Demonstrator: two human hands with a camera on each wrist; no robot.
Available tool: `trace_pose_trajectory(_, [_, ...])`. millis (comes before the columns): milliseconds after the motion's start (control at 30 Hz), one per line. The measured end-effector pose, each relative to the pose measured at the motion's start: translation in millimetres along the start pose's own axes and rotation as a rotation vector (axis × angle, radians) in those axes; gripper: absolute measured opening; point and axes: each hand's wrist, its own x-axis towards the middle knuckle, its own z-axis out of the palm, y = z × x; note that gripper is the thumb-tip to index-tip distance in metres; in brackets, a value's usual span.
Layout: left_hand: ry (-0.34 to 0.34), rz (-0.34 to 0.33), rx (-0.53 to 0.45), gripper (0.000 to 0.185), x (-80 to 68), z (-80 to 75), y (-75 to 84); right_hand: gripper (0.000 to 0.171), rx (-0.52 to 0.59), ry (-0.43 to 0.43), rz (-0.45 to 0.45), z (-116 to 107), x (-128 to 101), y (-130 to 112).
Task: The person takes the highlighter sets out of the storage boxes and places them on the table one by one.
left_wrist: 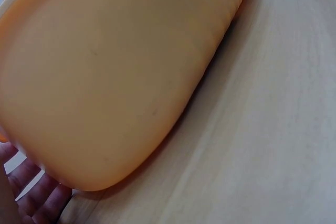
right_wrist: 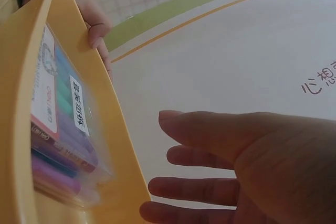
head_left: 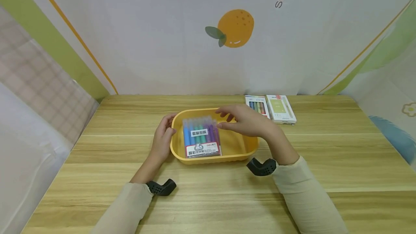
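A yellow plastic tray [head_left: 215, 159] sits mid-table. Inside it, at the left, leans a clear pack of coloured pens [head_left: 201, 137] with a white label. My left hand [head_left: 163, 135] grips the tray's left rim, thumb on the edge; its fingers [left_wrist: 37, 198] show under the tray's outer wall [left_wrist: 115, 77]. Over the tray's back right my right hand [head_left: 242, 119] hovers with straight fingers, holding nothing, just beside the pack's top right corner. The right wrist view shows this open hand [right_wrist: 178, 157] beside the pack [right_wrist: 63, 129] and the left fingers [right_wrist: 97, 27] on the rim.
Two flat stationery boxes lie at the back right of the wooden table [head_left: 341, 154]: a pen set [head_left: 258, 105] and a white box [head_left: 281, 109]. A printed cloth backdrop [head_left: 208, 35] closes the rear and sides. Black wrist mounts [head_left: 261, 166] sit on both forearms.
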Motion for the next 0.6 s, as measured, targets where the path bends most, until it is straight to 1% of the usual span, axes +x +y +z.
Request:
trace_pose_trajectory(300, [-0.005, 0.004, -0.006, 0.052, 0.2, -0.1, 0.4, 0.050, 0.009, -0.015, -0.025, 1.2, 1.1, -1.0])
trace_pose_trajectory(600, [-0.002, 0.009, 0.000, 0.052, -0.4, 0.6, 1.1, 0.050, 0.019, -0.031, -0.016, 4.8, 3.0, -0.5])
